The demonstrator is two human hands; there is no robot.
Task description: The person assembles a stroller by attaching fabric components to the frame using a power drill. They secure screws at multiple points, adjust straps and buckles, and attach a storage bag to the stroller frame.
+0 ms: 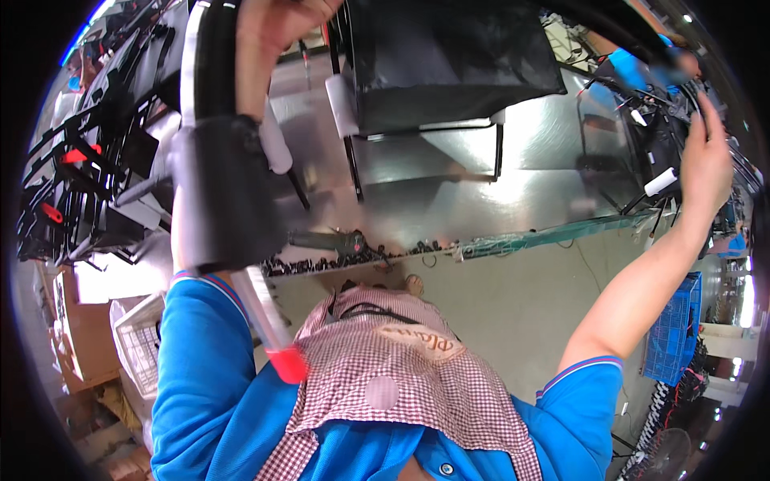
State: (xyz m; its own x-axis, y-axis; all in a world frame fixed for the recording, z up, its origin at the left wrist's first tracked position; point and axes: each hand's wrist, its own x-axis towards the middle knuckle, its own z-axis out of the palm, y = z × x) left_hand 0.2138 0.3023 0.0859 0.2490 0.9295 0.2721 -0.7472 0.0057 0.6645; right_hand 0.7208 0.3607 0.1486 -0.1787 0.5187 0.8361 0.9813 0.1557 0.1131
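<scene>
Reaching up on both sides of the black fabric seat panel (pixel 449 64) over the steel bench (pixel 449 200), the person is handling a folding frame. The left hand (pixel 269 32) is closing its grip on the curved black frame tube (pixel 210 60) left of the panel; the right hand (pixel 706 156), fingers spread apart, is touching the black bracket (pixel 662 144) on its right. This looks like positioning; next probably calls for a firmer right-side hold.
</scene>
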